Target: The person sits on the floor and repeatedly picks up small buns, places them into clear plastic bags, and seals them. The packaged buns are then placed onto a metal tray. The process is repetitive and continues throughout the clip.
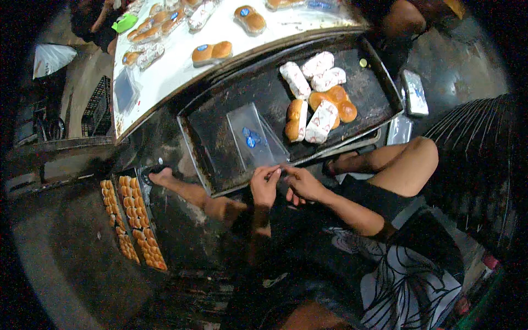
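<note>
In front of me a large dark metal baking tray [208,111] holds clear plastic bags [258,148] with blue printed labels. My left hand [264,187] has its thumb and fingers pinched at the near edge of the upper bag. Close beside it, my right hand [305,185] bends its fingers toward the same edge; whether they grip the film is too small to tell. Farther right on the tray lie golden bread buns [340,103], some tucked in white printed paper wrappers [321,121]. Several paper-wrapped pieces [317,64] are grouped behind them.
Beyond the tray, a white table [173,82] bears bagged buns [212,53] and a stack of plastic bags [127,88]. Trays of bread buns [138,206] stand low at left. Bundled plastic packs [414,93] lie right of the tray. Other people [406,20] sit across the table.
</note>
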Motion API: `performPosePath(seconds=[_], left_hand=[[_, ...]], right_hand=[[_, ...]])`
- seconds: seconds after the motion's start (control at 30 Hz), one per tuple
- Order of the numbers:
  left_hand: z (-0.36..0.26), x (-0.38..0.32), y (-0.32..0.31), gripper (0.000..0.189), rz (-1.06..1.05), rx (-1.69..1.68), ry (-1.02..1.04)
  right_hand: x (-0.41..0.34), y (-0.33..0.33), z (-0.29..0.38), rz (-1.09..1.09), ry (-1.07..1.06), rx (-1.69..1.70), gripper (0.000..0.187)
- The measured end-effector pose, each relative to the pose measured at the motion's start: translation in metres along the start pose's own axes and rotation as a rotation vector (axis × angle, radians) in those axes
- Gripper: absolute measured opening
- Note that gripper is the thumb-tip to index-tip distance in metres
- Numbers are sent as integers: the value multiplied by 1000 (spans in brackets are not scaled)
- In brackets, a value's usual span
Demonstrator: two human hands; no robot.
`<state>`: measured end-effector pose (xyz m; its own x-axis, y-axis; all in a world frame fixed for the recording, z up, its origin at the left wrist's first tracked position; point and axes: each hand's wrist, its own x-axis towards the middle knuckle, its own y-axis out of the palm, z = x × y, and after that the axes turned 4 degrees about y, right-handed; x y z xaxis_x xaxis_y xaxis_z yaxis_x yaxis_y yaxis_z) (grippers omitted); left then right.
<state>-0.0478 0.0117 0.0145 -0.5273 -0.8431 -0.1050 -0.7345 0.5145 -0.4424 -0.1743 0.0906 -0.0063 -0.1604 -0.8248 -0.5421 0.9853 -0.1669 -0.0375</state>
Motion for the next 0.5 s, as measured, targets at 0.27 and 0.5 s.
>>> performPosePath(seconds=[0.27, 0.5], left_hand=[[-5, -2, 21, 24, -513, -1379, -369], [51, -13, -47, 14, -813, -1231, -429]], right_hand=[[28, 28, 56, 392, 23, 1357, 39], [92, -4, 34, -966, -135, -749, 71]])
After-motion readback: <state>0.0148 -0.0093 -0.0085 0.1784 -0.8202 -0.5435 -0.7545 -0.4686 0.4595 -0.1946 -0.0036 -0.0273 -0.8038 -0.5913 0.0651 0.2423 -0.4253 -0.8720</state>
